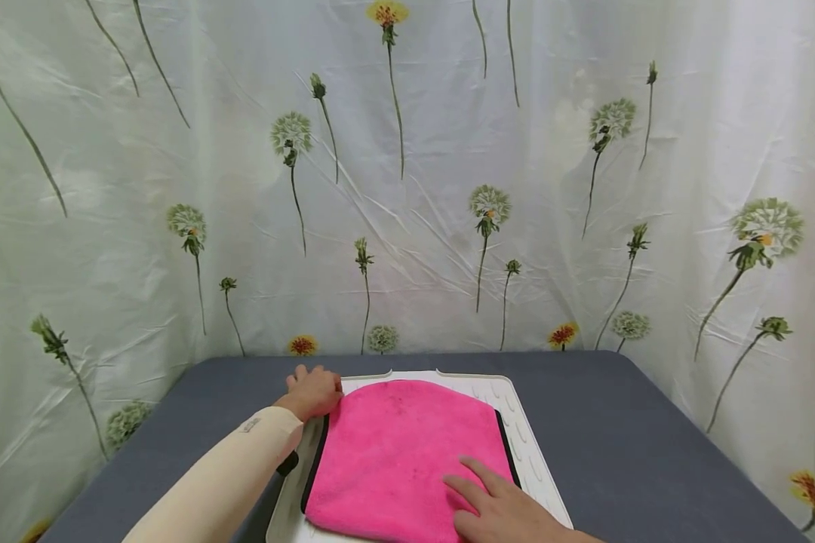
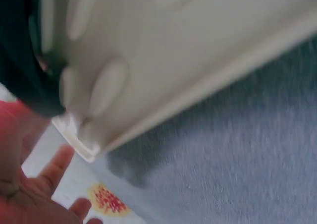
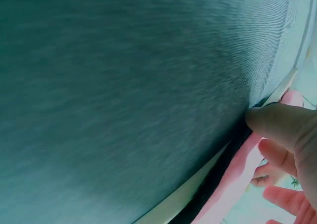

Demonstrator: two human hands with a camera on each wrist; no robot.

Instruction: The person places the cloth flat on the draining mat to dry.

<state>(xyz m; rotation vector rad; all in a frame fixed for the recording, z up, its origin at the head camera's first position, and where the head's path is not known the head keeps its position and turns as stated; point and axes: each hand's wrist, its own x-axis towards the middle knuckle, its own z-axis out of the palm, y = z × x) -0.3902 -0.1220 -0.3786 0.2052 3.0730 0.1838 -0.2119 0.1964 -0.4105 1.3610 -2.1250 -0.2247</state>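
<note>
A bright pink plush cloth (image 1: 407, 452) with black edging lies spread over a white tray (image 1: 526, 445) that has raised oval ridges. My left hand (image 1: 315, 391) is at the far left corner of the cloth, by the tray's rim. In the left wrist view its fingers (image 2: 59, 167) are spread apart near the tray's corner, with no cloth between them. My right hand (image 1: 505, 505) rests on the near right part of the cloth, fingers spread. The right wrist view shows its thumb (image 3: 277, 120) at the black edge.
The tray stands on a table with a dark grey-blue cover (image 1: 625, 452). Behind and beside the table hangs a pale curtain (image 1: 421, 211) printed with dandelions. A small black object (image 1: 287, 463) shows beneath the left forearm.
</note>
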